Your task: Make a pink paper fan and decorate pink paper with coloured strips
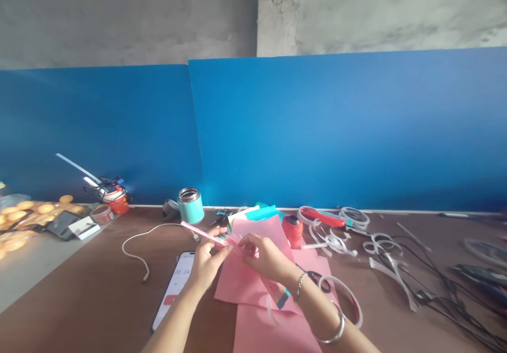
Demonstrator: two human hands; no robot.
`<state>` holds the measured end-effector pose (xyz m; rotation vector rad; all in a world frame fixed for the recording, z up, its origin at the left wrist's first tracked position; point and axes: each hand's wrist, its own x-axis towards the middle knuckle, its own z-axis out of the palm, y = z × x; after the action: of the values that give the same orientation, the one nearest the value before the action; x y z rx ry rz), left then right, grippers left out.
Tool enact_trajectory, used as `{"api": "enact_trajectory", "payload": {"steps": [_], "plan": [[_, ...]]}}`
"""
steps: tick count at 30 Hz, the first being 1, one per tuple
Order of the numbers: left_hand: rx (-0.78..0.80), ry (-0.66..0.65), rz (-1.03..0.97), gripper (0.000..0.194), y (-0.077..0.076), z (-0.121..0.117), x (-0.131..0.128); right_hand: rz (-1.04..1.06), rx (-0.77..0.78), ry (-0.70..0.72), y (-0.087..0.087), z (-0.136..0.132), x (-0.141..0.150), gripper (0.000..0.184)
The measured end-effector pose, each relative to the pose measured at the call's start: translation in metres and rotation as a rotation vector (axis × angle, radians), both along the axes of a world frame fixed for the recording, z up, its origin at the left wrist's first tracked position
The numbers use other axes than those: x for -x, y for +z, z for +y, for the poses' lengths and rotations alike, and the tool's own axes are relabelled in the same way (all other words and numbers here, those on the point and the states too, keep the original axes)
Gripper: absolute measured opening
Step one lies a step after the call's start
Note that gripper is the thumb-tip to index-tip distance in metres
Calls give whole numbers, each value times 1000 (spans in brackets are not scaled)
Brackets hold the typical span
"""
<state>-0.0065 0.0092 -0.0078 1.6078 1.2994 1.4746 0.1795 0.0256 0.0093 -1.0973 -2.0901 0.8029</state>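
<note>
My left hand [209, 260] pinches a narrow folded strip of pink paper [200, 231] between thumb and fingers. The strip's free end points up to the left. Close beside it, my right hand [259, 252] has its fingers curled and pressed together at the paper's other end, partly hiding it. Both hands are above pink paper sheets [273, 329] spread on the desk. Black-handled scissors [320, 280] lie partly hidden by my right forearm. A roll of tape [352, 300] is beside that forearm.
A phone showing a timer [176, 284] lies by my left forearm. Behind are a turquoise container [190, 207], blue paper [263, 213] and a red spool [293, 231]. White strips [335, 242] and black cables [439, 289] clutter the right. A blue partition [336, 131] borders the desk.
</note>
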Motion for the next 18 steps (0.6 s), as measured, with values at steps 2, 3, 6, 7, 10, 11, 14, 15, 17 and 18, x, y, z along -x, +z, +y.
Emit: {"api": "enact_trajectory", "payload": {"steps": [2, 3, 6, 7, 10, 11, 14, 15, 17, 18], "plan": [[7, -20, -50, 21, 1, -2, 0, -67, -100, -66, 0, 0, 1, 28], [10, -36, -86, 21, 2, -3, 1, -90, -155, -92, 1, -1, 2, 28], [-20, -94, -266, 31, 5, -5, 3, -106, -339, -148, 8, -4, 1, 30], [-34, -99, -347, 36, 6, -5, 4, -108, -406, -156, 11, -6, 0, 30], [77, -78, -547, 41, 9, -4, 6, -142, -600, -137, 17, -12, 0, 28], [179, -100, -580, 42, 9, -4, 7, -162, -655, -118, 18, -14, 0, 27], [523, -390, -621, 54, 9, -7, 11, -232, -789, -44, 16, -18, 3, 28], [598, -533, -640, 64, 8, -8, 13, -251, -825, -24, 14, -18, 4, 28], [660, -774, -684, 84, 7, -12, 17, -275, -879, -8, 8, -16, 5, 28], [662, -848, -697, 90, 7, -14, 19, -282, -897, -12, 5, -14, 5, 28]]}}
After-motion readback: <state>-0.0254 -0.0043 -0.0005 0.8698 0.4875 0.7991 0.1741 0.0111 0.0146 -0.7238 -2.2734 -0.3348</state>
